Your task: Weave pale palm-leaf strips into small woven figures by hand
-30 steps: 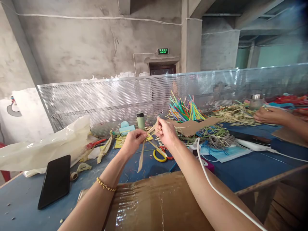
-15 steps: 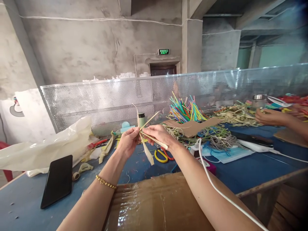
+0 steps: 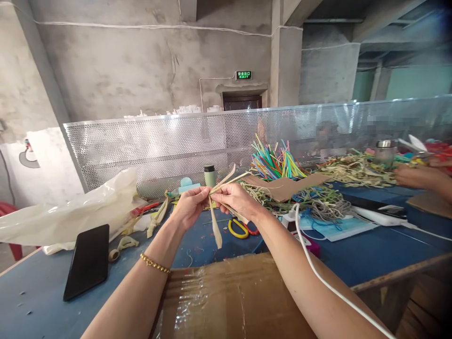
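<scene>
Several pale, flat strips, like dried straw or husk (image 3: 215, 227), meet in a knot between my two hands, above the blue table. My left hand (image 3: 190, 205) pinches the strips where they cross. Close against it, my right hand (image 3: 235, 200) also has thumb and fingers closed on the strips. One strip hangs down with a wide end, while others stick up to the right. My fingers hide the crossing itself. Just below and right of the hands lie scissors with yellow and red handles (image 3: 238, 229).
A taped cardboard box (image 3: 233, 296) stands before me. On the left lie a black phone (image 3: 86, 262) and a plastic bag (image 3: 88, 209). Colourful sticks (image 3: 277, 160), cords (image 3: 323, 203) and a face mask (image 3: 344, 228) lie right. A white cable crosses my right arm. Another person's hand (image 3: 420, 176) works far right.
The strips have turned: the one that stood upright now leans right, beside another. Both hands remain pinched together. The other person's hand has shifted right and down in the view.
</scene>
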`<state>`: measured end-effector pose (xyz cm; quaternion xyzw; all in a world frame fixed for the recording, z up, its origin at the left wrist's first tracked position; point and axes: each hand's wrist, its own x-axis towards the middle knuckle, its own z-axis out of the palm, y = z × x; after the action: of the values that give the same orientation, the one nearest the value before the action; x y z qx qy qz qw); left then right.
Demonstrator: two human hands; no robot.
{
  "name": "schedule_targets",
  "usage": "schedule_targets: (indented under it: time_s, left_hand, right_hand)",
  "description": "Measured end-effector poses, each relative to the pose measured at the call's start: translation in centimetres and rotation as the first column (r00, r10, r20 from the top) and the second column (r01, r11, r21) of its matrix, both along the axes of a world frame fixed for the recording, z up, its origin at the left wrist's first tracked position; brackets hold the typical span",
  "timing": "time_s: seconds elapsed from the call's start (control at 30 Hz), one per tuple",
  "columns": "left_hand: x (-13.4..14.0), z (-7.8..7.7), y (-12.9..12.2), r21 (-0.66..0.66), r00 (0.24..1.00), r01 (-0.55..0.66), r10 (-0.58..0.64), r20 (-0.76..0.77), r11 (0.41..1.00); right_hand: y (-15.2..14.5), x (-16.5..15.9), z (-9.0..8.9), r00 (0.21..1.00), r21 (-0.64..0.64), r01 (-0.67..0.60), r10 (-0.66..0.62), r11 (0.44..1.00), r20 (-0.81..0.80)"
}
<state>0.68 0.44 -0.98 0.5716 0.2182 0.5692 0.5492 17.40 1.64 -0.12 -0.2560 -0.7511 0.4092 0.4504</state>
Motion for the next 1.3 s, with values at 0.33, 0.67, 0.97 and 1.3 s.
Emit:
schedule_targets:
  time_s: [0.33,0.67,0.97,1.3]
  left_hand:
    - [-0.9,0.1,-0.2,0.02,0.958,0.001,0.005,-0.287,1.0]
    - [-0.4,-0.5,0.9,0.013,0.983,-0.124,0.124,-0.135,0.992]
    - [0.0,-0.6,0.7,-0.056,0.975,-0.199,0.192,-0.11,0.978]
    - [0.9,-1.1,0.6,0.057,0.927,-0.246,0.252,-0.276,0.968]
  right_hand:
    - [0.4,1.2,0.3,0.995,0.072,-0.074,0.069,0.995,0.067]
    - [1.7,1.5,0.1,0.984,0.2,0.064,-0.095,0.978,0.154]
    - [2.0,1.2,0.5,0.916,0.324,0.4,-0.363,0.857,-0.17]
    - [1.6,0.7,0.2,0.963,0.243,0.27,-0.259,0.932,-0.077]
